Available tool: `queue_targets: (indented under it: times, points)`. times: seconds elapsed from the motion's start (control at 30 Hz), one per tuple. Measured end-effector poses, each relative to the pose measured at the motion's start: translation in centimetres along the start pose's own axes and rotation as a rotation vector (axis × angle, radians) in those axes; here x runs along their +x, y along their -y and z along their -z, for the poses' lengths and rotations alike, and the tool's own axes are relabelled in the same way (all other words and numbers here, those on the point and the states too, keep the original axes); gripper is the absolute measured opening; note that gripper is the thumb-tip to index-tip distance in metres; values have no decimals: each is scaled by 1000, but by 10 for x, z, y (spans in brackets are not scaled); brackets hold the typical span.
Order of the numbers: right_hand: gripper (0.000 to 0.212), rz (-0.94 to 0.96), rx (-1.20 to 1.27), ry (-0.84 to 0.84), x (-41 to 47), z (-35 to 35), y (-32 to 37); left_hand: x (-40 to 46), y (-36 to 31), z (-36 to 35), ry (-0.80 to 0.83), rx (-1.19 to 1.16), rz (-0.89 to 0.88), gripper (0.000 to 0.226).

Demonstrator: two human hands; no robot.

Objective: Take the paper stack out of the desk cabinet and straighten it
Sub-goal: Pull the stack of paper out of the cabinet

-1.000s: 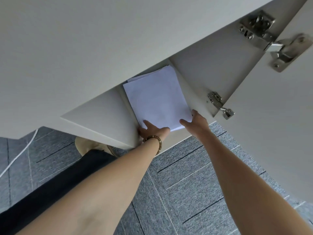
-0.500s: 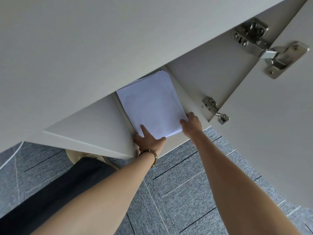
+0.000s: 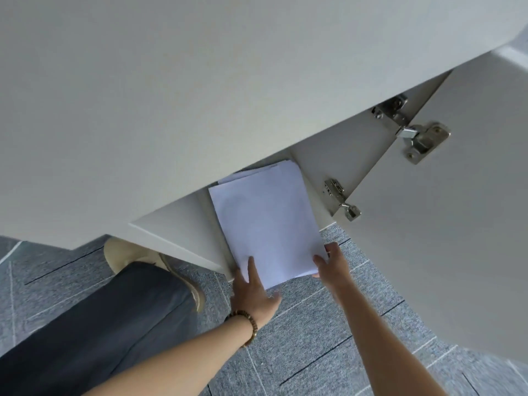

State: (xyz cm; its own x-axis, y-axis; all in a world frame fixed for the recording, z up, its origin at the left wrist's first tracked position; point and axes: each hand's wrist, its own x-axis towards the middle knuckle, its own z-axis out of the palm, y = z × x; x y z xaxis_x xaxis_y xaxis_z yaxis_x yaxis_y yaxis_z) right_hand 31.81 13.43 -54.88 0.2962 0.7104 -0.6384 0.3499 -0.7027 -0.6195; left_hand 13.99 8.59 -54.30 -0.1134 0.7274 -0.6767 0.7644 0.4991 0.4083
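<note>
Head view: your desk cabinet [image 3: 337, 164] stands with its door [image 3: 445, 224] swung open; the paper stack [image 3: 265, 221] projects half out over the carpet [image 3: 314, 332]; your left hand [image 3: 251, 292] pinches its near left corner, thumb on top; your right hand [image 3: 333, 264] grips the near right corner.

Both bare arms reached forward and down, nearly straight. The left hand [image 3: 253, 292] gripped the near corner of the paper stack [image 3: 267, 221], thumb on top, a beaded bracelet [image 3: 245, 324] round its wrist. The right hand [image 3: 333, 264] pinched the other near corner, fingers curled beneath.
</note>
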Motion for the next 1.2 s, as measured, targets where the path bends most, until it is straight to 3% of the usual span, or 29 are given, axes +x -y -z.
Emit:
queue_targets:
  times: [0.13, 0.33, 0.43, 0.67, 0.83, 0.97, 1.2]
  points:
    - [33, -71, 47, 53, -20, 10, -47, -21, 18, -13, -2, -33, 27, 102]
    - [52, -137, 30, 251, -19, 8, -62, -6, 22, -5, -164, -476, 163, 85]
    - [61, -91, -28, 256, -3, 6, -58, 0, 24, -2, -196, -468, 159, 67]
    - [59, -13, -19, 167, 9, -3, -32, 6, 16, 6, -154, -567, 141, 32]
    - [51, -51, 106, 203, 0, -8, -36, 12, 10, 15, -113, -648, 153, 33]
    - [38, -56, 129, 177, -17, -11, -33, 4, 5, 23, 42, -688, 118, 36]
    - [42, -90, 137, 160, -62, 4, -20, -34, -2, 60, 135, -619, -31, 50]
